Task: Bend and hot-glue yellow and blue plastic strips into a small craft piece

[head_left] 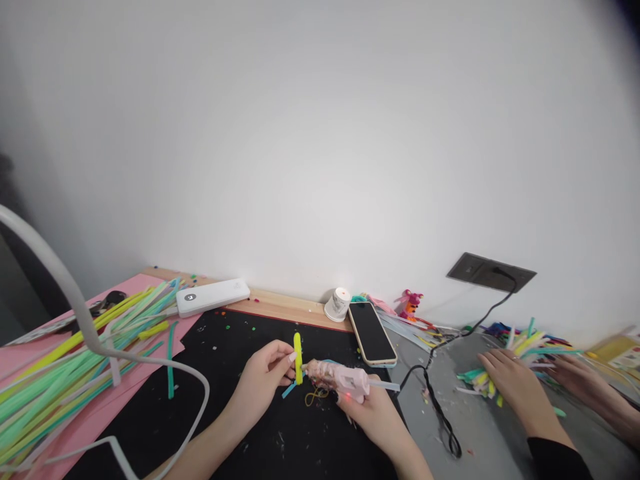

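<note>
My left hand [264, 375] pinches a short yellow strip [298, 357] and holds it upright over a black mat [240, 413]. My right hand [373, 410] grips a pink hot glue gun [340, 379], its nozzle touching the yellow strip. A blue strip end [289, 391] pokes out below the left fingers. A small loop of yellowish string [315, 397] lies on the mat under the gun.
A heap of green, yellow and white strips [65, 373] lies on pink paper at left, by a white power bank [213, 297]. A phone [372, 333], a paper cup [339, 305] and a black cable [440, 407] sit nearby. Another person's hands [510, 383] sort coloured strips at right.
</note>
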### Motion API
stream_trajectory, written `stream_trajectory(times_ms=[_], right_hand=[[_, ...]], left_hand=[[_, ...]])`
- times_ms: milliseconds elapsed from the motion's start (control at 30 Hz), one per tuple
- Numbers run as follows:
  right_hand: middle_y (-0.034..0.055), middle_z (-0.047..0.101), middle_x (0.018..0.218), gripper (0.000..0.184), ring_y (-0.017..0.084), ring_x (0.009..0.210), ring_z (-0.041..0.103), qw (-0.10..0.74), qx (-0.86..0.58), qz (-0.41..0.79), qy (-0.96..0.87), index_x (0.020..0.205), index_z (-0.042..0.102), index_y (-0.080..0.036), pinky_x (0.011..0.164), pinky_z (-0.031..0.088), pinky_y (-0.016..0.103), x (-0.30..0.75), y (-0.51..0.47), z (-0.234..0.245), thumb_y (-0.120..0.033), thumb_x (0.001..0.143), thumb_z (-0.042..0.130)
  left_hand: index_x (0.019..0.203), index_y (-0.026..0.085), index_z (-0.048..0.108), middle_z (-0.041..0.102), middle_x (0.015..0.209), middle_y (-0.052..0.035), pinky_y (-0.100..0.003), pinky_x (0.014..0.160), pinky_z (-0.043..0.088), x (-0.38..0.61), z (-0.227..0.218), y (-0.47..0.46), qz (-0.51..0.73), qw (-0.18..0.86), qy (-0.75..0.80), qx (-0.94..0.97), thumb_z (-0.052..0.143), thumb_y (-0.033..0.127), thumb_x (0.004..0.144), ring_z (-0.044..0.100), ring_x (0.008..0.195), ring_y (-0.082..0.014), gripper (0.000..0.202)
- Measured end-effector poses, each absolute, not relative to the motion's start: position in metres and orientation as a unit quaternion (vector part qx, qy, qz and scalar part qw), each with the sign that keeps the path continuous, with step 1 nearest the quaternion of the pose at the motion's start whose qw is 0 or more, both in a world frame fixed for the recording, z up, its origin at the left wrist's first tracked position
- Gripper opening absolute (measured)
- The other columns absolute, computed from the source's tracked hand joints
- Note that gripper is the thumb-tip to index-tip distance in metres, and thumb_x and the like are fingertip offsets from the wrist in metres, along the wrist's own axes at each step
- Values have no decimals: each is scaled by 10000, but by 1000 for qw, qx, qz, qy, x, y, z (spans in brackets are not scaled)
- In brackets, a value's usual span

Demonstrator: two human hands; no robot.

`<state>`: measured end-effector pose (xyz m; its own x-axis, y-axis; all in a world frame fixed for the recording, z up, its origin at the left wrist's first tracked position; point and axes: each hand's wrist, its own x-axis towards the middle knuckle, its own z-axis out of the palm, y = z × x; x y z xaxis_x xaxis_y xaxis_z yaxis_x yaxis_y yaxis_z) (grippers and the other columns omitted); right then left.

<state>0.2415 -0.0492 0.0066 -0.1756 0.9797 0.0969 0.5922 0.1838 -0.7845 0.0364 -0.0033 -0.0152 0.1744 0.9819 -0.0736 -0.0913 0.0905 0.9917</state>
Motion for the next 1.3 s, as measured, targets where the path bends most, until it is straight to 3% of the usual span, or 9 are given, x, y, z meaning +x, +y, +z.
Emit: stream_trajectory(times_ms=[167, 467, 767, 933, 1100, 1300], right_hand=[[15, 638, 734, 175, 135, 593, 507, 312, -563, 306, -702, 829, 678, -173, 549, 413, 209, 241, -50, 8, -155, 735, 531], [-33, 505, 550, 146, 86, 490, 380, 296, -546, 313, -718, 729, 659, -152, 448, 310, 179, 241, -49, 6, -127, 727, 516], [2, 579, 644, 200, 122, 572, 441, 312, -548, 302, -715, 841, 692, -151, 526, 375, 204, 242, -49, 11, -143, 728, 527], [16, 619, 738, 284, 127, 597, 459, 339, -519, 328, -713, 1008, 665, -178, 555, 385, 216, 245, -47, 9, -150, 772, 509], [-21, 510, 582, 226, 96, 502, 357, 334, -545, 338, -691, 931, 674, -148, 468, 319, 198, 248, -45, 5, -180, 783, 506], [-3, 557, 601, 256, 114, 507, 427, 344, -565, 318, -679, 978, 667, -149, 483, 372, 205, 250, -45, 2, -242, 792, 517]], left_hand=[[750, 165, 559, 616, 662, -2, -261, 584, 495, 36, -15, -4, 460, 589, 451, 488, 593, 388, 692, 599, 621, -151, 233], [758, 162, 566, 607, 640, 6, -251, 582, 509, 33, -13, -2, 483, 594, 464, 446, 619, 374, 668, 598, 622, -144, 236], [770, 160, 572, 610, 659, 1, -248, 586, 500, 33, -12, -2, 453, 605, 455, 471, 604, 371, 694, 592, 631, -145, 226], [786, 150, 572, 586, 659, 5, -237, 562, 470, 36, -15, -5, 410, 593, 439, 537, 550, 354, 742, 571, 625, -141, 209], [781, 154, 561, 573, 693, 12, -229, 542, 457, 38, -20, -7, 386, 590, 412, 576, 532, 330, 762, 565, 618, -135, 180], [785, 155, 561, 573, 700, 13, -230, 541, 460, 39, -22, -8, 384, 583, 410, 587, 522, 316, 772, 576, 624, -139, 166]])
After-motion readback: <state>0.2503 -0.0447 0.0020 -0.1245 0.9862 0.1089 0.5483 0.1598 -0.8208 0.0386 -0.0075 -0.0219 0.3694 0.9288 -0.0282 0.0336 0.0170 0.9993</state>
